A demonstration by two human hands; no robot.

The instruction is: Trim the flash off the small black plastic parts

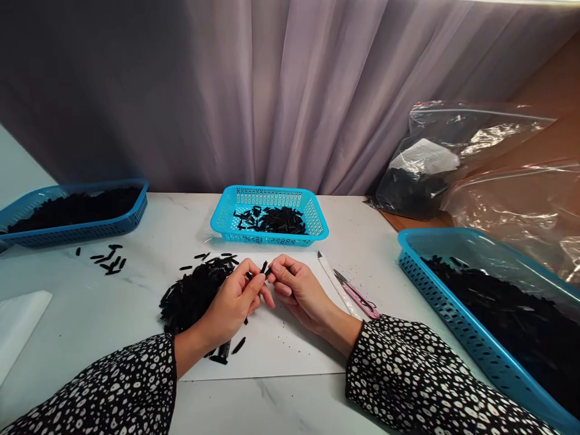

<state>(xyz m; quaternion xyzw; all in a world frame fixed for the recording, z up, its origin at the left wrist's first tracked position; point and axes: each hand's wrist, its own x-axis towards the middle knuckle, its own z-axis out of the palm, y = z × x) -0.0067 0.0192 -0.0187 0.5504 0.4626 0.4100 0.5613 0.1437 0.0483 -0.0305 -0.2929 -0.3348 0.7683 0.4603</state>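
My left hand [235,302] and my right hand [299,293] meet over a white sheet of paper [290,347] on the table. Both pinch the same small black plastic piece [265,269] between thumb and fingertips. A heap of similar black pieces [193,293] lies just left of my left hand, partly on the paper. A few loose black pieces [226,350] rest under my left wrist. Both sleeves are black with white spots.
A small cyan basket [229,220] holding black pieces stands behind the hands. Larger blue baskets of black pieces sit at far left [136,217] and at right [453,302]. Pink thread snips [357,296] and a white blade [328,269] lie right of the paper. Plastic bags [435,163] sit back right.
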